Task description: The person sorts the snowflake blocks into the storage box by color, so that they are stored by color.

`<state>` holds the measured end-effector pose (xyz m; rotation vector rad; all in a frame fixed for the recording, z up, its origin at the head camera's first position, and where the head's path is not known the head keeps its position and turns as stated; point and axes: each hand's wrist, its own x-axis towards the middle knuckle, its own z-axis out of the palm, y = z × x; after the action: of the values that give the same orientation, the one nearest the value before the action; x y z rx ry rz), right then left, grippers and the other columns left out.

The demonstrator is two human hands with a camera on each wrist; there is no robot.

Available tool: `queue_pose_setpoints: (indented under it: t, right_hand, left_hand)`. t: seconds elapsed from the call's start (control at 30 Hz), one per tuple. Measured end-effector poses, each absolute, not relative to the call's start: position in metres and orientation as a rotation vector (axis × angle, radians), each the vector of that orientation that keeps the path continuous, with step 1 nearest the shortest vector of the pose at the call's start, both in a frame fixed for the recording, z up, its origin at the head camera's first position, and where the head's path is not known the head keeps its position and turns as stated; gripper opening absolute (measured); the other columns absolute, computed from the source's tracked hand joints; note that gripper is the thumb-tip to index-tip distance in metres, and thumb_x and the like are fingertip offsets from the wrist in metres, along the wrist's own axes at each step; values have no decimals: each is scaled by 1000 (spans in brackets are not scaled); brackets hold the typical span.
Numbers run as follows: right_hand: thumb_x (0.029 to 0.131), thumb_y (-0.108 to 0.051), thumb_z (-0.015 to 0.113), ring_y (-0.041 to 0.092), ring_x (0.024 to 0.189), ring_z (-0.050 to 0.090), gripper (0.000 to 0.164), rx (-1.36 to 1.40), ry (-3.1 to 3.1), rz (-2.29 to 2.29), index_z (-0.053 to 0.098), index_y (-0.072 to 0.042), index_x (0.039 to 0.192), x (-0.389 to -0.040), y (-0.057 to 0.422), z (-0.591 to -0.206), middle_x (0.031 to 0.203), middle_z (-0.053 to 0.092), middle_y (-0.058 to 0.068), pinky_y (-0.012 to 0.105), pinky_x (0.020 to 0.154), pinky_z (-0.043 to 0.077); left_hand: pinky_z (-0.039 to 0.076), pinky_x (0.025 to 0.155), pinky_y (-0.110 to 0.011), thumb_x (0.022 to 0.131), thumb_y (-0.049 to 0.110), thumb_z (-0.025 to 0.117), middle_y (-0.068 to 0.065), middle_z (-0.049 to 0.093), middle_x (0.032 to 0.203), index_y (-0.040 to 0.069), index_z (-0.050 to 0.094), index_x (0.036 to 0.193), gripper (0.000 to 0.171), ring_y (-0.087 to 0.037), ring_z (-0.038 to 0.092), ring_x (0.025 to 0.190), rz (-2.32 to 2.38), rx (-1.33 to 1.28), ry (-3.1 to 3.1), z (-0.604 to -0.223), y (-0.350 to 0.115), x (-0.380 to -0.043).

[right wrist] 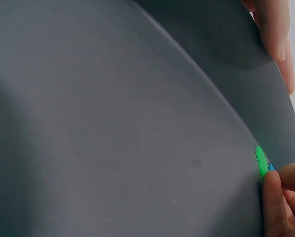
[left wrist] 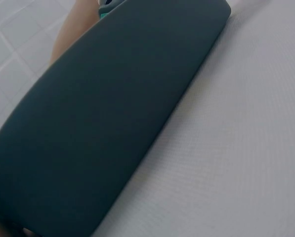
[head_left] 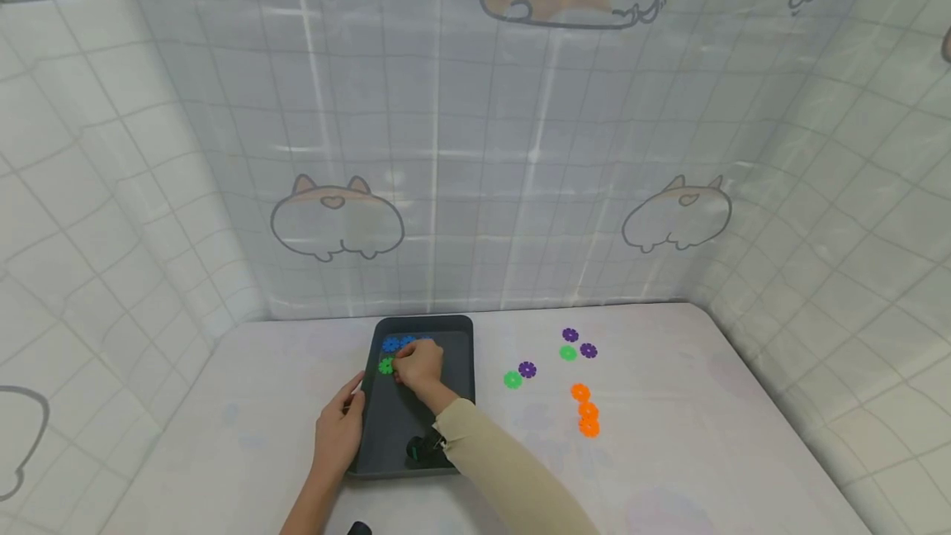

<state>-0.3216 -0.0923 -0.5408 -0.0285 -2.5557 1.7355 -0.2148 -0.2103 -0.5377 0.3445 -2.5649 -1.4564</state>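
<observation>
A dark grey rectangular tray (head_left: 401,436) lies on the table. My left hand (head_left: 338,436) holds its left wall, with one fingertip inside the rim and another outside in the right wrist view. Inside the tray, my right hand (head_left: 419,366) has thumb and finger pinched together at a green flower-shaped plastic disc (right wrist: 261,161), seen edge-on. From the head view, green (head_left: 385,366) shows just left of those fingertips. Blue flower-shaped discs (head_left: 391,344) lie in a row near the tray's far end, partly covered by the right hand. The left wrist view shows mostly the tray's outer wall (left wrist: 98,108).
To the tray's right lie purple discs (head_left: 527,370), green discs (head_left: 513,380) and a line of orange discs (head_left: 589,410). A black strap-like device (head_left: 422,447) is at the right wrist. Patterned sheeting (head_left: 475,188) stands behind the table.
</observation>
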Motion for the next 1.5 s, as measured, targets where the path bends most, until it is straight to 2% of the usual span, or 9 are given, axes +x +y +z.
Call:
queue_pose_setpoints:
  t: [0.23,0.63,0.87,1.07,1.5]
  right_hand:
    - [80,-2,75,6,41,56,9,-20,-2572,1710,74,-8,72,-322,-92,-540,54,60,-4,23,42,46]
    - [76,0,75,8,41,58,5,-67,-2549,1813,75,-5,74,-323,-91,-540,53,60,-3,25,42,48]
    - [76,-1,77,13,46,62,6,-105,-2543,1982,72,-5,75,-321,-83,-534,62,63,2,27,46,51]
    - [79,-1,76,14,50,64,4,-62,-2572,2066,74,-4,80,-318,-71,-526,64,65,4,28,50,52]
    - [84,-5,74,16,60,66,7,76,-2587,2167,72,-1,89,-308,-22,-501,75,67,7,33,59,55]
  left_hand:
    - [42,84,-45,105,25,38,-20,60,122,11,46,145,43,-31,57,103,-1461,339,-2572,-538,-210,-215]
    - [43,82,-44,105,24,39,-20,61,119,11,47,144,42,-30,57,101,-1444,359,-2569,-537,-209,-213]
    - [42,83,-45,105,22,39,-20,61,118,11,47,144,42,-31,57,101,-1436,363,-2575,-538,-209,-214]
    - [42,80,-44,105,21,40,-21,62,114,9,49,143,41,-31,57,96,-1404,359,-2573,-536,-210,-214]
    - [40,85,-48,105,25,36,-22,59,118,8,46,145,44,-33,53,101,-1454,377,-2566,-538,-210,-216]
